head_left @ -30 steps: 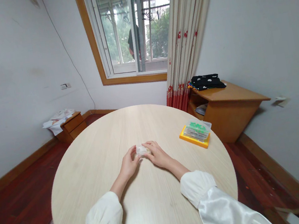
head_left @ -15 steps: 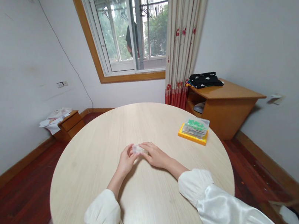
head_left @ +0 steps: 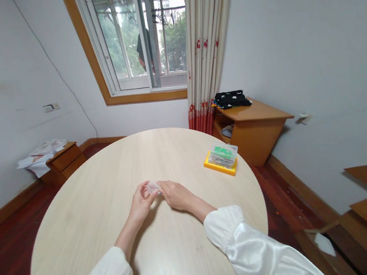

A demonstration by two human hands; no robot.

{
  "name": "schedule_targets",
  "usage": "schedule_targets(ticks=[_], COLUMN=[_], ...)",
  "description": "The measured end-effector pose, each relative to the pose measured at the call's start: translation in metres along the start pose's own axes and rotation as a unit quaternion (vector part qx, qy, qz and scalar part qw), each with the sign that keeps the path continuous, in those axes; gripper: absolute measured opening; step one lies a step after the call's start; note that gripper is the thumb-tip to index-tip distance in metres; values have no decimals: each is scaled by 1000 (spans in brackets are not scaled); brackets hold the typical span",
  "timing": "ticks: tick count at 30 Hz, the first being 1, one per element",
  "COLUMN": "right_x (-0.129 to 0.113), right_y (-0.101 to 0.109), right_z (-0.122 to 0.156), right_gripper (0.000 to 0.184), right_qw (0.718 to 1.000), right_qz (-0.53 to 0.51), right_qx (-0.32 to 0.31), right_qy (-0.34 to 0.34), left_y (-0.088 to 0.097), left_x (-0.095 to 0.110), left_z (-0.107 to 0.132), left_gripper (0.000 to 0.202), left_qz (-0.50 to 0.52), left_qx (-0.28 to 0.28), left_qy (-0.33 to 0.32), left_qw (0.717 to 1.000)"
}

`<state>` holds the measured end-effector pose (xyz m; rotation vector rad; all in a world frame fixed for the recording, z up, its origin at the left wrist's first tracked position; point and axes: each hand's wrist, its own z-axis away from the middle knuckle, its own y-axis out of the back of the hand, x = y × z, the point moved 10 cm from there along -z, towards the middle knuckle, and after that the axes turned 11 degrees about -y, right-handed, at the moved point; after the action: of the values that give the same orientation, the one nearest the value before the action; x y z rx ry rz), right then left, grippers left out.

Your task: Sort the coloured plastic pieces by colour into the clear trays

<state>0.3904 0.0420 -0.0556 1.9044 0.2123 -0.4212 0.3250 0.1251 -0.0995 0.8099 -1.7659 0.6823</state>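
A small clear plastic box point(head_left: 153, 187) is held between both hands over the middle of the round table point(head_left: 158, 155). My left hand point(head_left: 141, 201) is closed on its left side, thumb toward me. My right hand point(head_left: 176, 194) grips the right side, with fingers bent round the end. What lies inside the box is too small to make out. To the right, apart from both hands, a clear case with green pieces point(head_left: 223, 152) rests on a yellow tray point(head_left: 221, 169).
Behind the table stands a wooden desk point(head_left: 256, 140) with folded black cloth point(head_left: 232, 99) on top. A small cabinet point(head_left: 67, 162) with papers point(head_left: 43, 153) is at the left. A curtain point(head_left: 208, 37) hangs beside the window point(head_left: 141, 38), and a person point(head_left: 145, 51) shows through the glass.
The view has turned to the right, so the room appears shifted left. Both hands still hold the clear box, which now looks tilted differently between the fingers.
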Motion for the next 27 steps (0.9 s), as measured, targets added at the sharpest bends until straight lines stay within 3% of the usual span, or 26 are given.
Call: schedule_targets(ticks=[13,17,23,27], right_x=[3,17,62,75], right_y=[0,4,-3,-10], right_z=[-1,-2,-7,-9], right_gripper=[32,32,31,36], right_qw=[999,991,932,895], right_qz=[-45,-120,-325,-401], right_qx=[20,42,66,73], right_qy=[7,-32,-146,-181], left_y=[3,-3,-9,-8], left_x=[-1,4,7,4], left_z=[2,3,6,6], left_gripper=[58,61,62,60], left_qz=[-1,14,32,39], left_qx=[0,-29,-65,-68], left_qy=[2,7,23,31], left_qw=[1000,999,997,996])
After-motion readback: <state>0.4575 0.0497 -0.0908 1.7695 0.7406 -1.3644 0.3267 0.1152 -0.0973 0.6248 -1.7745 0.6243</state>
